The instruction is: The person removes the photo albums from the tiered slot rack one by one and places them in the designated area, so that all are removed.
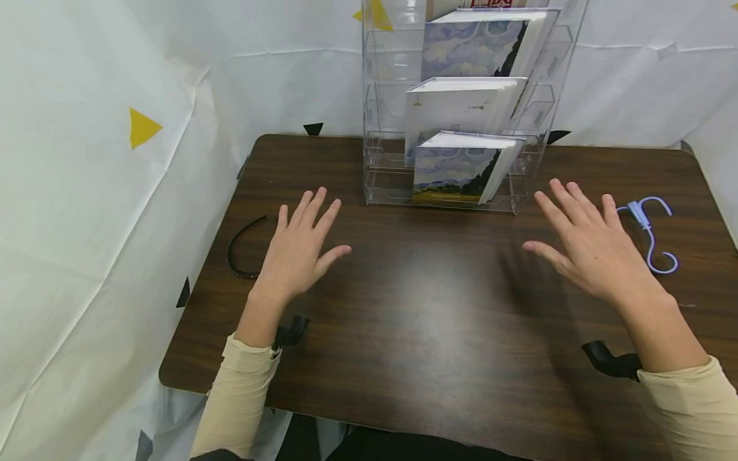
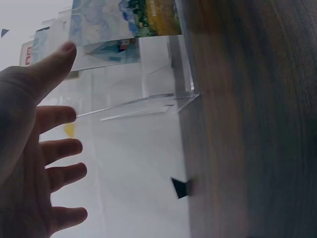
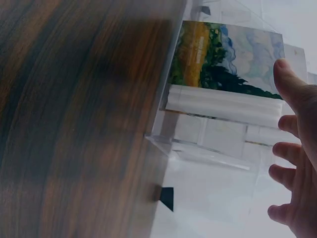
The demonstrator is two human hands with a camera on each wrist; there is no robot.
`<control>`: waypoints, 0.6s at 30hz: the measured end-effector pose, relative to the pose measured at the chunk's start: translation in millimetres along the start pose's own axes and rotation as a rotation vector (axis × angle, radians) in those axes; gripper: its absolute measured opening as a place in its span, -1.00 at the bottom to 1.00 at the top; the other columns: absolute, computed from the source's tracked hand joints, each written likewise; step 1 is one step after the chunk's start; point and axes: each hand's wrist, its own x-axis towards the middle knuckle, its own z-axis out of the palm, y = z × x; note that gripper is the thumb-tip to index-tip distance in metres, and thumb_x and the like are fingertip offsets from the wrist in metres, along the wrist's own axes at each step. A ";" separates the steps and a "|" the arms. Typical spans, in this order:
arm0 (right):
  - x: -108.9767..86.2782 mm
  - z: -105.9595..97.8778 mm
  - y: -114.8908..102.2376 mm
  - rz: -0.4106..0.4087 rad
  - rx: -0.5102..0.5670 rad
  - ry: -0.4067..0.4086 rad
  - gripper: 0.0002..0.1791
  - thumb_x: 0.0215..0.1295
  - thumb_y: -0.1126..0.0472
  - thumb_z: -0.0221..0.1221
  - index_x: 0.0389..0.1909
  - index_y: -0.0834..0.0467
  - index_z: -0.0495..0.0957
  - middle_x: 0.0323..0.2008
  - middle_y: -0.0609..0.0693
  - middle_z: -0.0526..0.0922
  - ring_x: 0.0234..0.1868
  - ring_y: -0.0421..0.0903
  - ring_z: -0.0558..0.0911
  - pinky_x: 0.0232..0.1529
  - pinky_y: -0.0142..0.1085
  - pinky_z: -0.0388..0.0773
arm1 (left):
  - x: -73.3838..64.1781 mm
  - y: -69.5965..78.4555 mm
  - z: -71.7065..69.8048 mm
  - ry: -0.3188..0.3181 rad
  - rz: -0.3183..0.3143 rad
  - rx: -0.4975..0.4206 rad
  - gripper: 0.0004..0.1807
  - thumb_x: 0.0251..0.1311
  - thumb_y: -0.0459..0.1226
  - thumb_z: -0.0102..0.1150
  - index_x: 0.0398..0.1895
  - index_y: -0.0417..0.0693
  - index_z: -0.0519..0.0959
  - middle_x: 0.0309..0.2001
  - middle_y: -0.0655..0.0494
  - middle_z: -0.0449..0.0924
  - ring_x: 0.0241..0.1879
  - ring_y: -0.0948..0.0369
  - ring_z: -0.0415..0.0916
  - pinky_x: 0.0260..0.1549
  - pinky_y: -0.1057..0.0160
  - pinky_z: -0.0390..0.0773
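My left hand (image 1: 295, 256) hovers over the left part of the table with its fingers spread, holding nothing. Beside it lies a thin black curved band (image 1: 235, 248), partly hidden behind the hand. My right hand (image 1: 596, 256) is held above the right part, fingers also spread and nothing in it. Just right of it lies a light blue hook-shaped thing (image 1: 647, 232), partly covered by the hand. Between and beyond the hands stands a clear tiered rack (image 1: 380, 195). It bears a front book with a painted landscape cover (image 1: 455, 173), a white book (image 1: 444, 109) and another painted book (image 1: 469, 48).
The dark wooden table (image 1: 426, 333) has rounded corners. White sheeting (image 1: 277, 83) hangs behind it and on the left, with yellow and black patches. At the top of the rack, something with red lettering (image 1: 490, 3) is cut off by the frame.
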 end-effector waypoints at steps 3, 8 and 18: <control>3.1 -0.3 1.1 0.000 0.037 0.042 -0.11 0.39 -0.18 0.12 0.55 0.15 -0.02 0.54 0.19 -0.11 0.52 0.17 -0.13 0.40 0.21 -0.39 | 9.4 -3.6 6.7 0.043 -0.019 -0.081 -0.15 0.34 0.28 -0.09 0.57 0.11 0.04 0.55 0.00 -0.10 0.50 -0.03 -0.12 0.35 -0.27 -0.01; 17.0 1.6 1.4 0.044 0.210 0.134 -0.14 0.35 -0.06 0.22 0.52 0.16 0.08 0.46 0.25 0.14 0.42 0.30 0.15 0.35 0.26 0.01 | 36.7 -12.3 20.2 0.154 -0.076 -0.335 -0.24 0.37 0.15 0.03 0.53 0.09 0.14 0.49 0.02 0.11 0.41 0.02 0.15 0.14 -0.13 0.41; 66.7 21.3 -2.0 0.228 0.612 0.309 -0.17 0.27 0.11 0.33 0.48 0.15 0.16 0.33 0.20 0.38 0.33 0.16 0.36 0.21 0.17 0.34 | 113.5 -23.0 46.5 0.289 -0.120 -0.766 -0.39 0.41 -0.09 0.10 0.45 -0.05 0.27 0.32 -0.04 0.35 0.24 0.04 0.37 -0.03 0.01 0.56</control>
